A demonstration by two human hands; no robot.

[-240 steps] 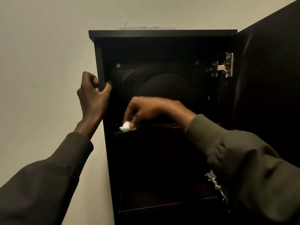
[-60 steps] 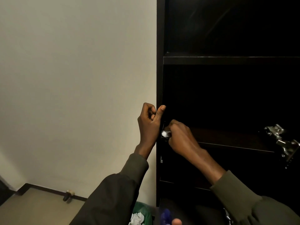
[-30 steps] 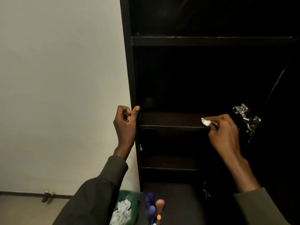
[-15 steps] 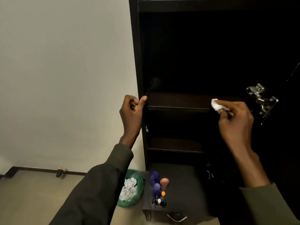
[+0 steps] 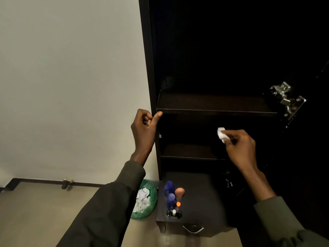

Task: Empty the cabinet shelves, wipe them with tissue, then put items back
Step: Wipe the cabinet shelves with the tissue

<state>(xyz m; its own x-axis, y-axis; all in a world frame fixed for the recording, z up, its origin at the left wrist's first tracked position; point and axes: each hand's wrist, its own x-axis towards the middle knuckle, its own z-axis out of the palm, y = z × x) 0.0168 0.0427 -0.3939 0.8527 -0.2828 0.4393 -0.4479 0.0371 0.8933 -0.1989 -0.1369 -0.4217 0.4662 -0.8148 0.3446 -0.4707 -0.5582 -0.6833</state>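
The dark cabinet (image 5: 147, 50) stands against a pale wall (image 5: 71, 77), and its inside is in deep shadow. Two shelves are visible: the upper shelf (image 5: 213, 104) with a thin bright front edge, and the lower shelf (image 5: 188, 151) under it. Both show bare wood where the light reaches them.

The left hand (image 5: 144, 129) is at the left front edge of the cabinet, at the height of the upper shelf. Its fingers are curled into the palm and hold nothing, and the thumb is stretched up with its tip touching the corner of the shelf edge.

The right hand (image 5: 238, 147) is in front of the opening, between the two shelves, on the right side. It pinches a small white tissue (image 5: 221, 133) between the thumb and the fingertips. The tissue sticks out to the upper left of the fingers. I cannot tell if it touches any surface.

At the right, a metal hinge (image 5: 286, 98) shines on the dark door side.

Below the cabinet there is a low dark worktop (image 5: 204, 193) with a metal handle (image 5: 193, 229) on its front. On its left part stand two blue bottles (image 5: 170, 193), a peach-coloured sponge (image 5: 179, 191) and some small dark bottles (image 5: 174, 213). Just beside it on the floor (image 5: 44, 211) is a green bin (image 5: 151, 202) with crumpled white tissues inside.
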